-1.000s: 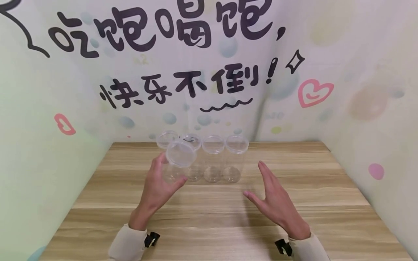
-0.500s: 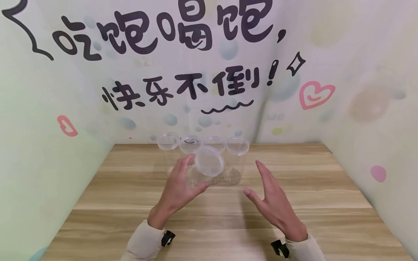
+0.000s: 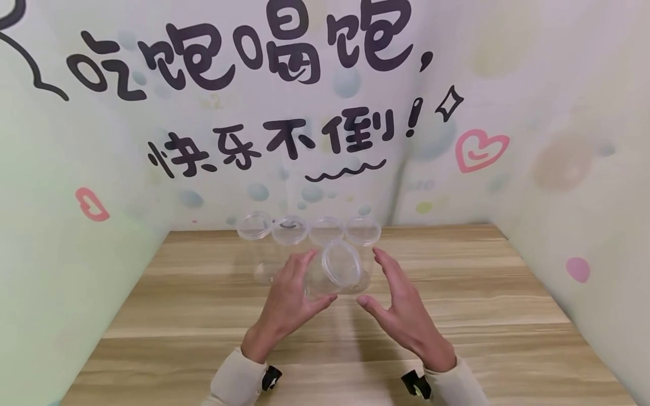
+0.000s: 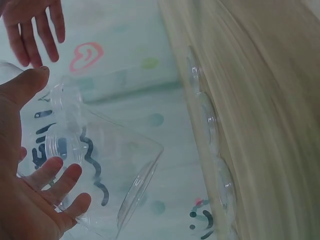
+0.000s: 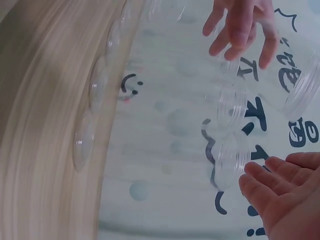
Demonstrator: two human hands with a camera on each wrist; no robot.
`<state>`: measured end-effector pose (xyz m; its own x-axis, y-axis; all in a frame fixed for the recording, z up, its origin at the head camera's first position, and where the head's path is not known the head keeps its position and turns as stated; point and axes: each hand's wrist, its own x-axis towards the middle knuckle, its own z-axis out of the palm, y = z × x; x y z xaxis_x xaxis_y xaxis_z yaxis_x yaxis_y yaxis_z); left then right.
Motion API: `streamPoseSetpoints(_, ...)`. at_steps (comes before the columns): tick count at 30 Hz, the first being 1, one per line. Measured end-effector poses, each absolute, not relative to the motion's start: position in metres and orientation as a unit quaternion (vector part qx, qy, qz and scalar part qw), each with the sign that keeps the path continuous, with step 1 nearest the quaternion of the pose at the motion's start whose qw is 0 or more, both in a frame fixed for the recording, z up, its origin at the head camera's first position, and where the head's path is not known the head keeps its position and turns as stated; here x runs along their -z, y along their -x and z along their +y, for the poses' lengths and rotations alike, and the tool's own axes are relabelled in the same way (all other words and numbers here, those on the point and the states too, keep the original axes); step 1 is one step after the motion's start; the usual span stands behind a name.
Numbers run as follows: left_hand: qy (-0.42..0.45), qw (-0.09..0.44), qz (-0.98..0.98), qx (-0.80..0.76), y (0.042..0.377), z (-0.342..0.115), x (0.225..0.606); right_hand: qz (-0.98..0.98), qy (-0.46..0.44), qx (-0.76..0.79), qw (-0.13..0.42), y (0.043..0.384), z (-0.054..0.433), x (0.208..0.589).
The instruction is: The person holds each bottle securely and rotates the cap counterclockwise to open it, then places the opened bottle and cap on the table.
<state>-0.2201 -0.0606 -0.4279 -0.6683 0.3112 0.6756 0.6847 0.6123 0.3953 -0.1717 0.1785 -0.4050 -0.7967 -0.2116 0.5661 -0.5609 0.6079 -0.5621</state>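
My left hand [image 3: 284, 307] grips a clear plastic jar [image 3: 341, 265] around its side. The jar is tilted, its round lid facing up and to the right. Its body and bottom corner [image 4: 142, 192] show in the left wrist view, raised above the table. Beside the lid, my right hand [image 3: 408, 318] is held up with thumb and fingers spread and nothing in its grasp. A small gap separates it from the jar in the head view. From the right wrist camera, the right fingers [image 5: 262, 192] look extended.
Several similar lidded clear jars [image 3: 254, 225] stand upright in a row on the wooden table [image 3: 203, 338], just behind the hands. A printed backdrop [image 3: 325, 192] rises behind the table's far edge, and pale walls stand at both sides.
The left hand has carried the jar rightward from the row's left end, tilting it further. The right hand has shifted left toward the jar, narrowing the space between the hands.
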Motion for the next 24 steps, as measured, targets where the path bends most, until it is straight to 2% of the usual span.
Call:
streamPoseSetpoints(11,0.311,0.310,-0.853,0.281,0.213,-0.052,0.431,-0.827,-0.241,-0.466,0.203,0.170,0.157,0.399)
streamPoseSetpoints(19,0.316,0.326,-0.849,0.269,0.210,-0.049,0.436,-0.829,-0.202,-0.471,0.227,0.167,0.149,0.402)
streamPoseSetpoints(24,0.324,0.307,-0.852,0.274,0.207,-0.048,0.436,-0.839,-0.171,-0.461,0.232,0.168,0.148,0.397)
